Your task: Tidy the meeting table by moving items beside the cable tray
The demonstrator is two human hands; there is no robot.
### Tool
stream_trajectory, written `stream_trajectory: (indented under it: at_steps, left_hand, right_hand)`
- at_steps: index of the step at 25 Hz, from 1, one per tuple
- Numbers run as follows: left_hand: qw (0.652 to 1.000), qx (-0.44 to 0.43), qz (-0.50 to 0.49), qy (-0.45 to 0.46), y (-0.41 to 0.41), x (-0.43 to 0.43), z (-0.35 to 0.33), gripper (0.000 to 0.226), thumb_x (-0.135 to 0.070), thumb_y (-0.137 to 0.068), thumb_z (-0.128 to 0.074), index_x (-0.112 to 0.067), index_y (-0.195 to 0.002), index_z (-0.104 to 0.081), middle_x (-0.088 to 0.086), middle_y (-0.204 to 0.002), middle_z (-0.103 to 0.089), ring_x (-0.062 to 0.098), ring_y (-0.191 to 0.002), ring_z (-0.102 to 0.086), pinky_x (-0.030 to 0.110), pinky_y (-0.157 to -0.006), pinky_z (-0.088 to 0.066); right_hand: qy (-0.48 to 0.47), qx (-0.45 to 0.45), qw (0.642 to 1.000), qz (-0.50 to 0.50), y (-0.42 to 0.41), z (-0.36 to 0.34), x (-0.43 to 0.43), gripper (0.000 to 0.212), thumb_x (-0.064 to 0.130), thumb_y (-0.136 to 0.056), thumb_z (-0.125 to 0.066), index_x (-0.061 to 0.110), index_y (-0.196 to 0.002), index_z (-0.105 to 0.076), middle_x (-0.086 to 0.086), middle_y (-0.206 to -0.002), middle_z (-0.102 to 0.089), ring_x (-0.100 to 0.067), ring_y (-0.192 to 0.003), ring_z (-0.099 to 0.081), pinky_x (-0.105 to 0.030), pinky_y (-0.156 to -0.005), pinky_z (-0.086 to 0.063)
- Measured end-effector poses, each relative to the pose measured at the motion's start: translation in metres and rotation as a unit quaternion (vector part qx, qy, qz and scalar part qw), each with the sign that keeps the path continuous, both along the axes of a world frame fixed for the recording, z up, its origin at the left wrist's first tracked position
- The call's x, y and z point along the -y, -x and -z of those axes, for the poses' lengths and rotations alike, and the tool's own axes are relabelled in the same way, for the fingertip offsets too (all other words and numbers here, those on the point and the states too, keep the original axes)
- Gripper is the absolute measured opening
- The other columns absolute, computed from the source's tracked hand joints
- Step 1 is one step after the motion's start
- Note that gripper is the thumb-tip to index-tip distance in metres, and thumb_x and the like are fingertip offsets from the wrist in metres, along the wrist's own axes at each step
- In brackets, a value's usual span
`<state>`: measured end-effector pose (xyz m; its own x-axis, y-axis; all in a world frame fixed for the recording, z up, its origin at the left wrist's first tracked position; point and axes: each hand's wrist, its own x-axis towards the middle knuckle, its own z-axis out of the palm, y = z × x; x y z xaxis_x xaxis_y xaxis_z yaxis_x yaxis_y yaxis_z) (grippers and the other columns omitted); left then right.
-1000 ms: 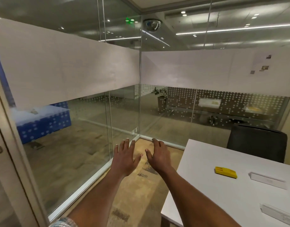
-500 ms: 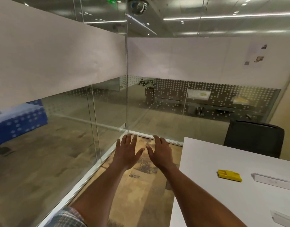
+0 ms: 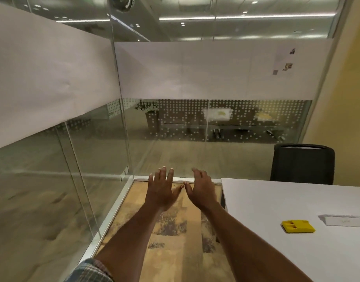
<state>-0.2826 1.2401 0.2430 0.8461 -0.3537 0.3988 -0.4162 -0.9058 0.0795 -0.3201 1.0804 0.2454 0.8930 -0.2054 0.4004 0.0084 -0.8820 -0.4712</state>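
My left hand (image 3: 161, 190) and my right hand (image 3: 201, 189) are stretched out side by side over the carpet, palms down, fingers spread, holding nothing. Both hover left of the white meeting table (image 3: 276, 200). On the table's right part lies a flat yellow block (image 3: 298, 226). Just beyond it, at the frame's right edge, sits a white rectangular plate (image 3: 344, 220), flat on the tabletop. Neither hand touches the table or the items.
Glass walls with frosted bands (image 3: 52, 78) close the room on the left and ahead, meeting at a corner post (image 3: 122, 119). A black office chair (image 3: 302, 163) stands behind the table's far edge. Patterned carpet (image 3: 175, 241) runs between glass and table.
The view has swung right and down, so the table and yellow block sit lower right. Both hands stay spread in front, thumbs now nearly touching.
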Motion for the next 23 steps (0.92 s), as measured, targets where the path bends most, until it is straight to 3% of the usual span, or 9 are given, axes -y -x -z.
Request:
stream_trajectory:
  at_steps: [6, 11, 23]
  left_hand:
    - [0.998, -0.036, 0.06, 0.004, -0.107, 0.009, 0.0, 0.079, -0.067, -0.097, -0.026, -0.02, -0.16, -0.014, 0.012, -0.166, -0.016, 0.028, -0.154, -0.012, 0.049, -0.123, -0.009]
    - [0.994, -0.051, 0.096, 0.012, -0.198, 0.044, 0.009, 0.079, -0.066, -0.097, -0.028, -0.02, -0.16, -0.013, 0.011, -0.167, -0.013, 0.028, -0.154, -0.009, 0.048, -0.123, -0.006]
    - [0.987, -0.058, 0.147, 0.005, -0.431, 0.205, 0.009, 0.079, -0.067, -0.096, -0.023, -0.022, -0.16, -0.01, 0.011, -0.168, -0.009, 0.027, -0.155, -0.007, 0.049, -0.123, -0.004]
  right_hand:
    - [0.003, -0.011, 0.998, 0.065, -0.084, -0.007, 0.006, 0.06, 0.045, -0.094, -0.055, 0.015, -0.144, -0.042, -0.01, -0.138, -0.051, -0.027, -0.12, -0.05, -0.04, -0.097, -0.044]
    - [0.004, -0.028, 0.995, 0.099, -0.161, -0.003, 0.035, 0.059, 0.046, -0.095, -0.053, 0.014, -0.143, -0.042, -0.009, -0.139, -0.049, -0.028, -0.123, -0.048, -0.041, -0.099, -0.043]
    - [-0.013, -0.018, 0.989, 0.148, -0.386, -0.001, 0.185, 0.061, 0.046, -0.094, -0.052, 0.018, -0.146, -0.037, -0.008, -0.137, -0.049, -0.027, -0.121, -0.049, -0.042, -0.098, -0.044]
